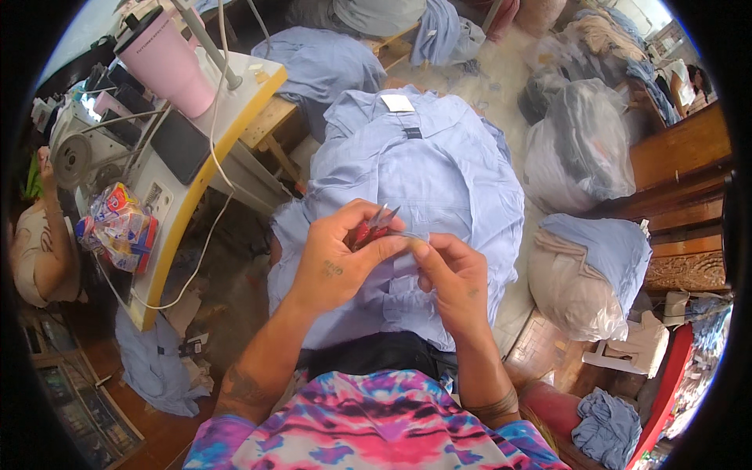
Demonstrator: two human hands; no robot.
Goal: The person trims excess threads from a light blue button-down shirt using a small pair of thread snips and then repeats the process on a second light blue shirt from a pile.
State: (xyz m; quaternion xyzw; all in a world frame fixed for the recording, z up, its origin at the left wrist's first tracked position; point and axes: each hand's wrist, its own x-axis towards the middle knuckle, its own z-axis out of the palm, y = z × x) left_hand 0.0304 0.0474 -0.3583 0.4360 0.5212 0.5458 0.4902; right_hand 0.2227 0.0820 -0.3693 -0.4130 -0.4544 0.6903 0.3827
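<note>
A light blue shirt [427,176] lies spread over my lap and the surface ahead, with a white tag [398,103] and a dark label [412,133] near its far end. My left hand [330,262] is closed round red-handled thread snips [366,233], whose pointed blades stick up past the fingers. Its thumb also presses on a small fold of the blue cloth. Close beside it, my right hand [458,278] pinches the same fold between thumb and forefinger. The fingertips partly hide the pinched cloth.
At left, a yellow-edged sewing table [262,82] bears a pink tumbler [168,66], a phone [186,145] and a colourful plastic packet [121,223]. Bagged garments [580,145] and a bundle of folded cloth [587,274] stand at right. Another person's arm [51,227] shows far left.
</note>
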